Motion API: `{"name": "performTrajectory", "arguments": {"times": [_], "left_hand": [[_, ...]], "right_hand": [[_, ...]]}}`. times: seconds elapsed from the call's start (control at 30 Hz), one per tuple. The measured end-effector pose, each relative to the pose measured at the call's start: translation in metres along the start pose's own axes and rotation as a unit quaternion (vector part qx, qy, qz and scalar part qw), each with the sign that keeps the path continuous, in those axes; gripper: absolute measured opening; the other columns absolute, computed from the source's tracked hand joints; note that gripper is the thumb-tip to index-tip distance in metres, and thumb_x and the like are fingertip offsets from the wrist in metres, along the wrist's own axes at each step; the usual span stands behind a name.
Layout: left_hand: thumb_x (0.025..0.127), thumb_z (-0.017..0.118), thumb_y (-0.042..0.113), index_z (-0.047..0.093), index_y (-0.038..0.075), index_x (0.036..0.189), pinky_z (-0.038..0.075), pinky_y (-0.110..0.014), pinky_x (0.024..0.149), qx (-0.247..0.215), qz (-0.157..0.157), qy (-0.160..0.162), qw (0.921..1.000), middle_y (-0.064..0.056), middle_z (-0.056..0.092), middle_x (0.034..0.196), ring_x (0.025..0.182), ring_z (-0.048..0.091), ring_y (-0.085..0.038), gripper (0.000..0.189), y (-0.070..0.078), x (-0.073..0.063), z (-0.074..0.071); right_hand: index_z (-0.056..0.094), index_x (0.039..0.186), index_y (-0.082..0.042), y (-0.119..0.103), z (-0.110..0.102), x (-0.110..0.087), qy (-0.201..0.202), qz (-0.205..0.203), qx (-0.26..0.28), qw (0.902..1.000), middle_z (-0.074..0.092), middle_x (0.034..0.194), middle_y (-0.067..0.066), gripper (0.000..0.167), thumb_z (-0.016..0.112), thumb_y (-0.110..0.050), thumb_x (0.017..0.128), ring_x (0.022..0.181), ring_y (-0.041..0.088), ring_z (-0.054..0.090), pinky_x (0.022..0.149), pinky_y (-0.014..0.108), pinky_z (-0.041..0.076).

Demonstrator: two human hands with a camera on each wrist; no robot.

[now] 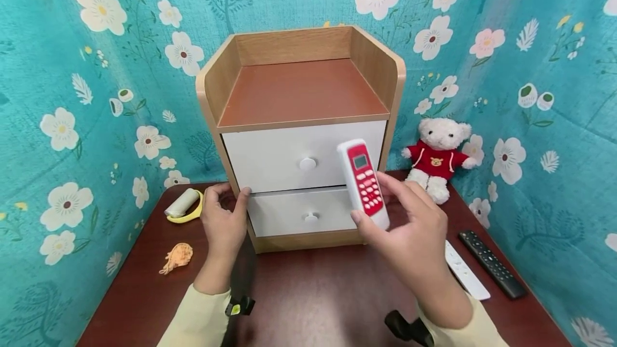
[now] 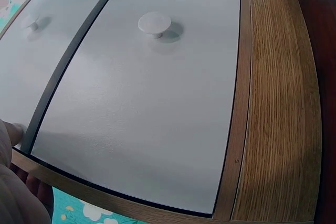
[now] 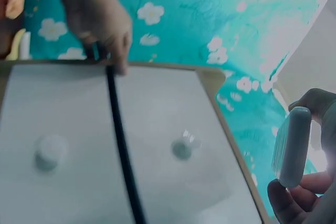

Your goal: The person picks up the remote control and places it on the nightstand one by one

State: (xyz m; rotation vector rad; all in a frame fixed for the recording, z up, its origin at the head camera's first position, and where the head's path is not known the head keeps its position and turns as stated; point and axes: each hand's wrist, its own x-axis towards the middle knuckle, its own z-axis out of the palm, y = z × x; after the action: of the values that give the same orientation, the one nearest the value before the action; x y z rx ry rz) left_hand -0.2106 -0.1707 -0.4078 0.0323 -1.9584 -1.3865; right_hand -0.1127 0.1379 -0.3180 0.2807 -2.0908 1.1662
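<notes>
Beneath everything, a glossy, dark reddish-brown table [image 1: 308, 299] is seen, and on it is set a wood-toned cabinet [image 1: 299, 92] with two flat white drawer fronts, both closed. A white plush bear in a red hooded top [image 1: 436, 159] is seated at the back, well apart from both hands. The cabinet's left edge is gripped by the left hand [image 1: 225, 224], its thumb pressed on the front near the seam between the drawers and its fingers set round the side, presumably so that the cabinet is steadied. By the right hand [image 1: 415, 226], a white, rounded plastic handset with a red keypad face [image 1: 363, 183] is clamped between thumb and fingers. It is tilted, keys turned towards the person, probably so that they can be seen. Its lower half is pinched at the side edges; its screen end is left free above the fingertips, before the drawers.
</notes>
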Motion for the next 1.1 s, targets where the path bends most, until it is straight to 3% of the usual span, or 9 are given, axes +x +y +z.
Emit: {"name": "performTrajectory", "arguments": {"times": [0.17, 0.33, 0.5, 0.67, 0.83, 1.1], "left_hand": [[0.099, 0.084, 0.023, 0.062, -0.005, 0.124, 0.049, -0.018, 0.086, -0.001, 0.006, -0.006, 1.0, -0.022, 0.063, 0.12, 0.104, 0.064, -0.026, 0.044, 0.003, 0.002, 0.001], [0.098, 0.084, 0.023, 0.062, -0.004, 0.124, 0.048, -0.018, 0.084, 0.012, 0.012, -0.007, 0.9998, -0.021, 0.064, 0.119, 0.105, 0.065, -0.029, 0.043, 0.006, 0.004, 0.0], [0.098, 0.084, 0.023, 0.063, -0.004, 0.123, 0.049, -0.02, 0.083, 0.012, 0.026, -0.006, 0.9996, -0.022, 0.064, 0.118, 0.103, 0.065, -0.03, 0.043, 0.008, 0.007, -0.001], [0.098, 0.084, 0.025, 0.063, -0.004, 0.122, 0.047, -0.021, 0.084, 0.014, 0.032, -0.001, 0.9994, -0.021, 0.064, 0.118, 0.104, 0.064, -0.029, 0.043, 0.009, 0.012, -0.001], [0.099, 0.083, 0.029, 0.062, -0.002, 0.125, 0.048, -0.018, 0.086, 0.019, 0.004, -0.01, 0.9998, -0.02, 0.064, 0.121, 0.109, 0.065, -0.031, 0.046, 0.011, 0.013, -0.002], [0.099, 0.083, 0.024, 0.063, -0.002, 0.124, 0.049, -0.019, 0.087, 0.025, -0.02, -0.017, 0.9994, -0.018, 0.065, 0.121, 0.111, 0.067, -0.032, 0.041, 0.003, 0.001, -0.004]], "right_hand": [[0.075, 0.138, -0.014, -0.025, 0.02, 0.041, -0.049, 0.004, 0.049, 0.9976, 0.074, 0.114, 0.0, 0.059, 0.093, -0.03, 0.084, 0.099, 0.011, 0.068, 0.08, 0.022, 0.061], [0.076, 0.134, -0.012, -0.053, 0.041, 0.083, -0.077, -0.02, 0.053, 0.9954, 0.077, 0.111, -0.001, 0.058, 0.089, -0.042, 0.086, 0.094, 0.016, 0.071, 0.079, 0.039, 0.064], [0.075, 0.133, -0.011, -0.078, 0.062, 0.118, -0.092, -0.019, 0.029, 0.9951, 0.078, 0.112, 0.0, 0.061, 0.086, -0.05, 0.087, 0.088, 0.014, 0.071, 0.073, 0.035, 0.061], [0.075, 0.133, -0.014, -0.102, 0.08, 0.149, -0.138, 0.007, -0.016, 0.9902, 0.08, 0.11, -0.004, 0.061, 0.082, -0.057, 0.09, 0.091, 0.009, 0.068, 0.072, 0.031, 0.057], [0.076, 0.129, -0.015, -0.117, 0.1, 0.17, -0.173, 0.031, -0.103, 0.979, 0.079, 0.106, -0.004, 0.06, 0.075, -0.063, 0.092, 0.089, 0.015, 0.065, 0.071, 0.031, 0.055], [0.073, 0.097, -0.018, -0.116, 0.126, 0.18, -0.194, 0.053, -0.157, 0.9669, 0.073, 0.083, -0.003, 0.044, 0.072, -0.062, 0.091, 0.075, 0.018, 0.067, 0.062, 0.031, 0.052]]}}
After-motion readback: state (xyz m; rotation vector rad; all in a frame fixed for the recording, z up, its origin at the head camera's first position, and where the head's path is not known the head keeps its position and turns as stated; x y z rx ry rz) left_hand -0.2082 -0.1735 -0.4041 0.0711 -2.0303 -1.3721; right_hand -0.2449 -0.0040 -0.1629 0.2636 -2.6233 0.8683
